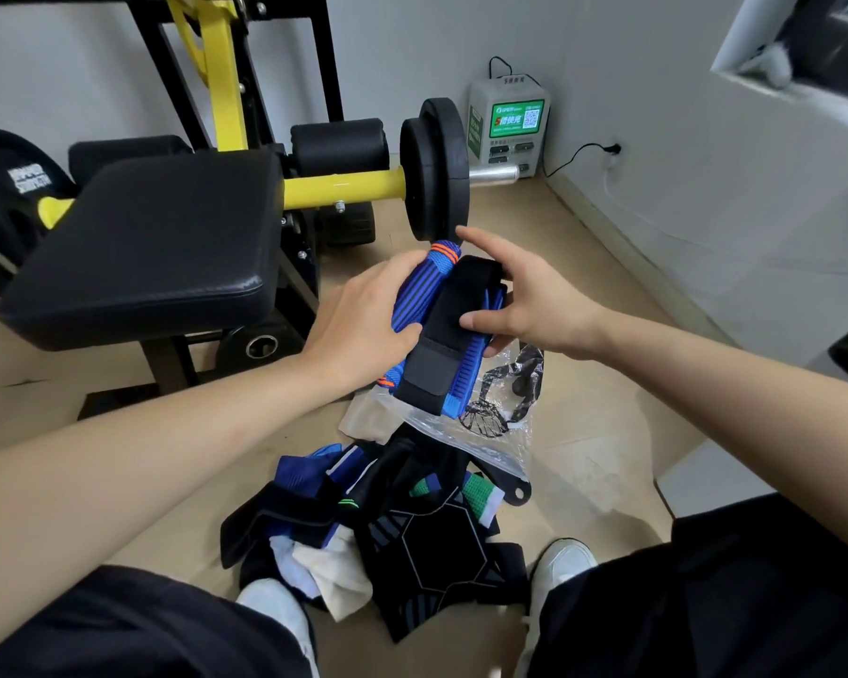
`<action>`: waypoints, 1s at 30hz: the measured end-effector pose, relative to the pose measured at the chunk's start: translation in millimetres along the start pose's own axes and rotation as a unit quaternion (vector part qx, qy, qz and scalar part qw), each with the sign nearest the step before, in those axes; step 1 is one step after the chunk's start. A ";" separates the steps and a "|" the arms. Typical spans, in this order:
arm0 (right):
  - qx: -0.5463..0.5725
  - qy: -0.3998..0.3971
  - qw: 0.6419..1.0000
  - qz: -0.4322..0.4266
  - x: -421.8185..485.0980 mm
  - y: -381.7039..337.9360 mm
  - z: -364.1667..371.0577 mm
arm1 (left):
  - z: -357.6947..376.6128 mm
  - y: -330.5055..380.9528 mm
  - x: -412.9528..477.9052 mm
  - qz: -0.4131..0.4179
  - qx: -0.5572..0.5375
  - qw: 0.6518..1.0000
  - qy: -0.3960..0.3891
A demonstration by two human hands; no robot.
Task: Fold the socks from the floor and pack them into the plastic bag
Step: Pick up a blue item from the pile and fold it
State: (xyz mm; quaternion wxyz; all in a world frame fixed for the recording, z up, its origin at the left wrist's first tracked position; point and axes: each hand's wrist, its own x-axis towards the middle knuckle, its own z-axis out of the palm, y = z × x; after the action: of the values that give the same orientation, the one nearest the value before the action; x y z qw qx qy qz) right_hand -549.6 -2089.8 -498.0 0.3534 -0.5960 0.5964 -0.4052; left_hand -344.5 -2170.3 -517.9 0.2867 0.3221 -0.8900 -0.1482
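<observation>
Evidently the blue striped sock is gripped by the left hand, pinched by the right hand; it is held compact above the plastic bag.

Black shorts, probably; 2 white shoes.

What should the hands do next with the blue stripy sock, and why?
Probably lower the blue stripy sock into the plastic bag. The left hand and right hand both grip it, bundled up, just over the bag on the floor, and more socks wait in the pile.
</observation>
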 end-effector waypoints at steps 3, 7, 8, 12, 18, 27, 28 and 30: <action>0.050 -0.010 0.999 0.006 -2.7 -0.9 0.7 | -0.2 -2.3 -0.6 0.025 -0.022 0.998 -0.053; 0.156 -0.015 0.985 0.069 -2.1 -4.5 -0.9 | -0.5 -2.7 1.2 0.050 -0.063 0.990 -0.119; 0.183 -0.018 0.978 0.094 -1.4 -6.4 -2.0 | -1.8 -2.9 1.4 0.046 -0.087 0.986 -0.136; 0.203 0.029 0.969 0.139 2.1 -6.3 -6.3 | -13.7 0.7 2.4 -0.010 -0.247 0.949 -0.193; 0.259 0.082 0.945 0.179 8.7 0.5 -26.8 | -29.5 -8.7 1.3 -0.004 -0.256 0.954 -0.156; 0.290 0.080 0.930 0.209 10.4 5.0 -33.9 | -23.7 -5.9 0.3 0.181 -0.098 0.978 0.008; 0.290 0.079 0.930 0.212 10.4 5.6 -33.2 | -25.2 -6.3 1.6 0.200 -0.087 0.976 -0.006; 0.290 0.071 0.930 0.215 10.5 6.9 -31.5 | -26.1 -7.0 2.6 0.229 -0.059 0.971 -0.030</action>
State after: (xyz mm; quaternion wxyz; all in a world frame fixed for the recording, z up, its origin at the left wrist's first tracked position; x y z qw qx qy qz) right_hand -581.5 -2098.7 -490.3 0.5461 -0.2951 0.5902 -0.5161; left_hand -326.9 -2179.3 -499.3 0.3048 0.0872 -0.9379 -0.1405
